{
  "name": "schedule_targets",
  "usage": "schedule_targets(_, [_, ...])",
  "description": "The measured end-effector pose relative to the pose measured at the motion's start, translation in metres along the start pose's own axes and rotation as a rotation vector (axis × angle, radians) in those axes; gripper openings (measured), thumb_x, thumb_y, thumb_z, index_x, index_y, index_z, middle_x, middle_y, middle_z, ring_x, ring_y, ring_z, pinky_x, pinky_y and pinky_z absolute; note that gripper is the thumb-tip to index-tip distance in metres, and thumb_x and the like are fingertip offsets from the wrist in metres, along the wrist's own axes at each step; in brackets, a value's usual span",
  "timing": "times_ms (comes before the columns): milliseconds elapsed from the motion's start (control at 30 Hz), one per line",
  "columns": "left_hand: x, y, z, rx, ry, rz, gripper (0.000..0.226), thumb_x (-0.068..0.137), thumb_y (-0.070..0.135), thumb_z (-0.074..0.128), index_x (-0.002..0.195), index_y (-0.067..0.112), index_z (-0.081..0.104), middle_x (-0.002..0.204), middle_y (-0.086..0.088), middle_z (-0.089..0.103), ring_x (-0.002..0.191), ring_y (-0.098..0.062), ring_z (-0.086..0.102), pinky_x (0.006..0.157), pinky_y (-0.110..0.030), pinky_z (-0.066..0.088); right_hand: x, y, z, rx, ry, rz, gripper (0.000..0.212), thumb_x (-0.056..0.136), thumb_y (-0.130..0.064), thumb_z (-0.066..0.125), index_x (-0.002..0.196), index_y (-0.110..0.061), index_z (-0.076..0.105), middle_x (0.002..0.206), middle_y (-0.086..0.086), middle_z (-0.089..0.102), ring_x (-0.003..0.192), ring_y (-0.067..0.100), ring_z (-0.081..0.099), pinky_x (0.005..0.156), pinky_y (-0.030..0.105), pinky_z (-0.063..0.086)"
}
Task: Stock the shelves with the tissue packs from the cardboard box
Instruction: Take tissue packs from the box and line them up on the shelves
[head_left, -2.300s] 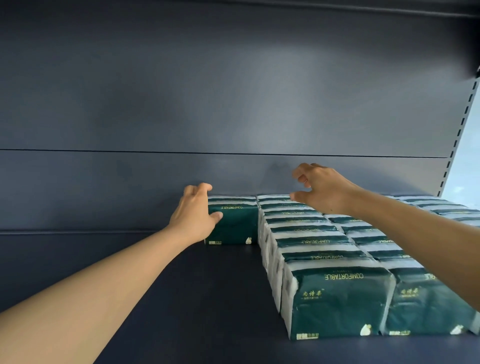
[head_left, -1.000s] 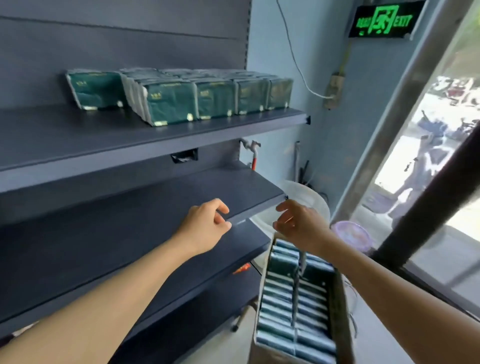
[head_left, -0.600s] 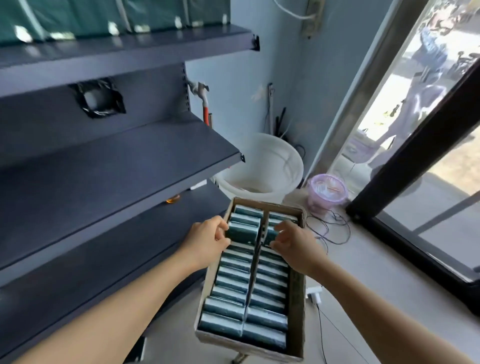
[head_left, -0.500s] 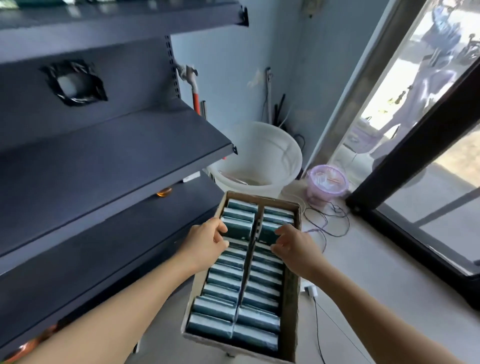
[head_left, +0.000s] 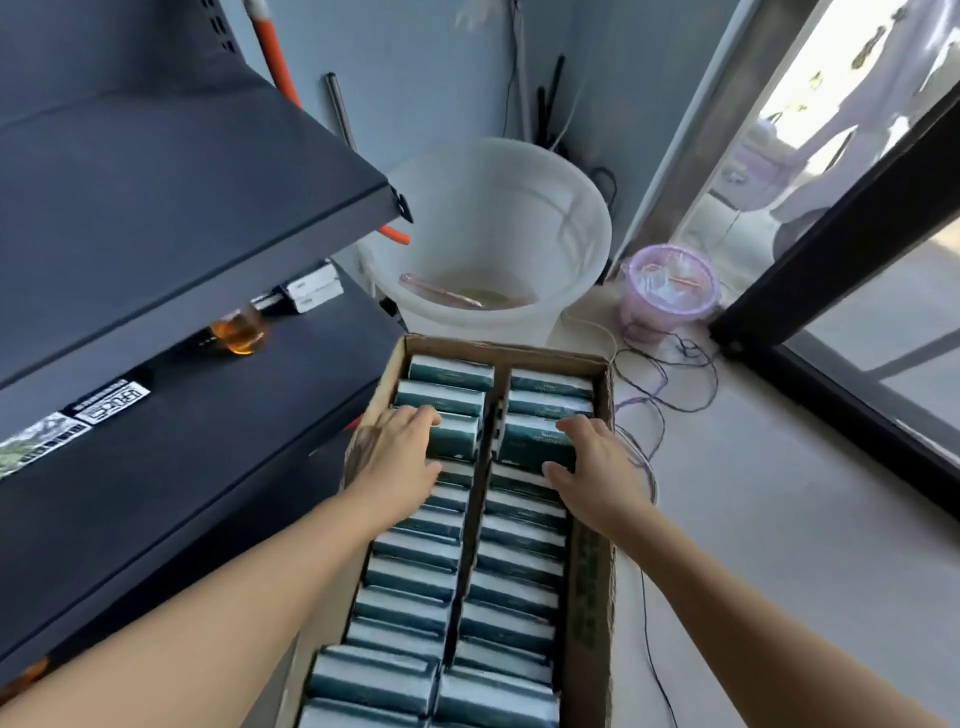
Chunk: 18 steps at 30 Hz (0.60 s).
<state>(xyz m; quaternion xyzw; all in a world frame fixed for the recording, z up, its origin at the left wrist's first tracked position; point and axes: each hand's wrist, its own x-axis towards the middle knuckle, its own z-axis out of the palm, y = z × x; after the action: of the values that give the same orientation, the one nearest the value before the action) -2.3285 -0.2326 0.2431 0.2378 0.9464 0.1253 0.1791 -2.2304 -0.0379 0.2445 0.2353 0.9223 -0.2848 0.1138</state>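
Both hands are down in the box (head_left: 589, 582): left hand (head_left: 400, 457) grips one raised pack (head_left: 457, 435), right hand (head_left: 597, 470) another (head_left: 535, 441) (each half lifted).

White bucket (head_left: 498, 228) on the floor, against the blue wall, holding a little liquid. Small purple basket (head_left: 670, 286) to its right, beside the dark door frame (head_left: 841, 208). Thin wires (head_left: 670, 374) lie tangled on the floor (head_left: 779, 519) near the basket. An amber jar (head_left: 240, 332) stands to the bucket's left.
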Motion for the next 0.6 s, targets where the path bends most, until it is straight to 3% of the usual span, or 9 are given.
schedule_targets(200, [0.033, -0.027, 0.037, 0.159, 0.04, 0.063, 0.052, 0.085, 0.022, 0.064, 0.132, 0.021, 0.041, 0.135, 0.003, 0.04, 0.127, -0.019, 0.032, 0.106, -0.034, 0.031, 0.034, 0.019, 0.039, -0.215, 0.087, 0.005, 0.057, 0.087, -0.026, 0.059, 0.137, -0.018, 0.034, 0.137, 0.003, 0.038, 0.128, 0.023, 0.032, 0.108, 0.033, 0.024])
schedule_targets(400, [0.042, -0.036, 0.06, 0.194, 0.133, 0.077, 0.061, 0.083, 0.003, 0.062, 0.137, 0.014, 0.036, 0.135, -0.003, 0.034, 0.123, -0.022, 0.031, 0.098, -0.032, 0.039, 0.045, 0.028, 0.062, -0.459, 0.253, -0.036, 0.042, 0.082, -0.019, 0.062, 0.12, -0.018, 0.046, 0.116, 0.004, 0.042, 0.105, 0.024, 0.036, 0.095, 0.033, 0.026])
schedule_targets(600, [0.046, -0.037, 0.066, 0.131, 0.123, 0.137, 0.042, 0.087, -0.002, 0.053, 0.124, 0.016, 0.047, 0.124, 0.0, 0.047, 0.118, -0.019, 0.041, 0.089, -0.036, 0.045, 0.049, 0.029, 0.068, -0.44, 0.261, -0.061, 0.028, 0.086, -0.025, 0.059, 0.112, -0.019, 0.048, 0.113, 0.001, 0.047, 0.106, 0.023, 0.039, 0.092, 0.034, 0.019])
